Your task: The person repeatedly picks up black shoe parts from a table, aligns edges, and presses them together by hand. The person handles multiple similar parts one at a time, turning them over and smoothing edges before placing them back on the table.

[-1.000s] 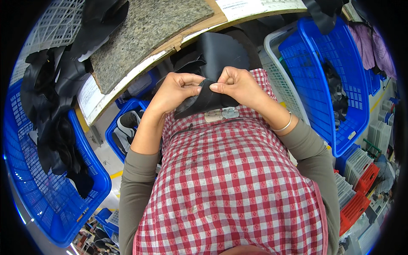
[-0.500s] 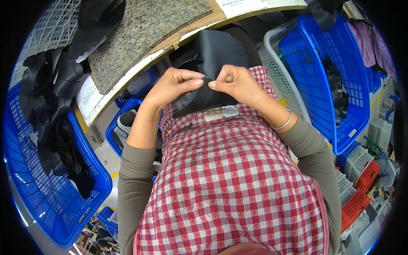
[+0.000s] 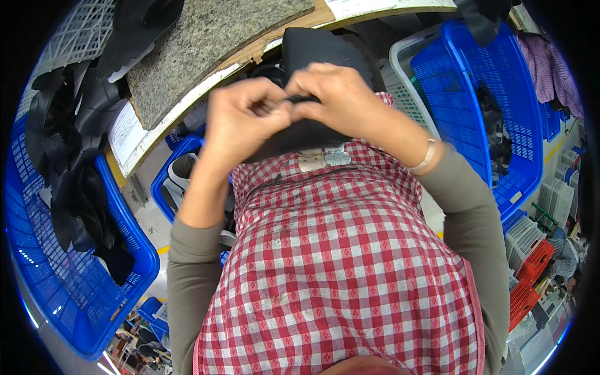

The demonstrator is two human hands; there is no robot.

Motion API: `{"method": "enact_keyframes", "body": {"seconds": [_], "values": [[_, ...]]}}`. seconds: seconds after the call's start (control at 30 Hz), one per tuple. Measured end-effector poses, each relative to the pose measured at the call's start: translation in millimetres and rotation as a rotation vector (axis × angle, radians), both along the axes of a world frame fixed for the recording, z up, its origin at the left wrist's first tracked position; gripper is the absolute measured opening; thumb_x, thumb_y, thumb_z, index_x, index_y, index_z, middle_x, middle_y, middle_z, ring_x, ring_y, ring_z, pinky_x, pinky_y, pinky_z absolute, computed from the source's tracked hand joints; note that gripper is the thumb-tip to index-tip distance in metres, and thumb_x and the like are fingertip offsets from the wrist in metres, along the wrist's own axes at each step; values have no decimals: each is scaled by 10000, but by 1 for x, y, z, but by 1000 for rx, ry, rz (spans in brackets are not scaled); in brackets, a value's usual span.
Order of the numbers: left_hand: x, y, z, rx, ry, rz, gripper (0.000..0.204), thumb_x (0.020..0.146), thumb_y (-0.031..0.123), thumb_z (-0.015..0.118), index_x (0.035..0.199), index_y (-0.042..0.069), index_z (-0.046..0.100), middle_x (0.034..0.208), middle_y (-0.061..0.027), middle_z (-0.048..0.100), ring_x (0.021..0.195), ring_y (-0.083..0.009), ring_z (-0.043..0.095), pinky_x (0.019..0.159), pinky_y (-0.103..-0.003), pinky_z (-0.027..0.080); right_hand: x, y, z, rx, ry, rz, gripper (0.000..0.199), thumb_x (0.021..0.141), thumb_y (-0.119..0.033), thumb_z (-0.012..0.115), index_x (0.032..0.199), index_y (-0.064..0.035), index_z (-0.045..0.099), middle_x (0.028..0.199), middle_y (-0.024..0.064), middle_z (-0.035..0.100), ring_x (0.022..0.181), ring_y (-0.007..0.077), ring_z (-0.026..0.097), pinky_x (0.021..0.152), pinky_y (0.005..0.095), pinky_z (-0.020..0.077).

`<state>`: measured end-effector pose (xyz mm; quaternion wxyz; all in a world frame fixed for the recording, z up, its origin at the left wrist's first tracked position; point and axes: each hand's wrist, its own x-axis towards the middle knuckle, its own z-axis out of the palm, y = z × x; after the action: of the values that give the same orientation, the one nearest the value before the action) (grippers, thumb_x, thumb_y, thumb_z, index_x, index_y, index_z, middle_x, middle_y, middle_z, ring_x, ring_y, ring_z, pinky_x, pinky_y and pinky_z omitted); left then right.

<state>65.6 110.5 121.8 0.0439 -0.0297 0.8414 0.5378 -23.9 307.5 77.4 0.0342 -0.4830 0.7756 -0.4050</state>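
Closest, above a red checked apron, the left hand and right hand meet, fingers of both pinched on the near edge of a black fabric piece held up before the chest. Beyond it runs the worktop, carrying a grey felt mat. Farther left, a blue basket holds black pieces; another blue basket stands right.
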Motion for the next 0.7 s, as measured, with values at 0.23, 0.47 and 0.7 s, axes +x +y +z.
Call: {"method": "enact_keyframes", "body": {"seconds": [0.23, 0.47, 0.7], "values": [[-4, -62, 38, 242, -247, -233, 203, 985, 212, 753, 1030, 16, 782, 818, 15, 716, 708, -57, 643, 644, -201, 512, 37, 6, 11, -153, -864, -70, 213, 880, -156, 864, 842, -16, 708, 707, -11, 672, 725, 22, 599, 645, 235, 482], [-12, -65, 9, 383, -310, -379, 318, 899, 184, 828, 1125, -28, 757, 924, -27, 761, 827, -87, 705, 739, -220, 548, 18, 61, 8, -67, -985, 31, 174, 925, -135, 824, 979, -19, 705, 802, -25, 672, 769, 34, 591, 682, 238, 475], [-16, -50, 15, 316, -291, -407, 197, 963, -26, 683, 1140, -45, 769, 982, -66, 788, 900, -108, 724, 846, -258, 578, 2, 40, 14, 6, -712, 163, 287, 876, -291, 867, 912, -13, 801, 804, 52, 687, 769, 152, 627, 714, 324, 495]]}}
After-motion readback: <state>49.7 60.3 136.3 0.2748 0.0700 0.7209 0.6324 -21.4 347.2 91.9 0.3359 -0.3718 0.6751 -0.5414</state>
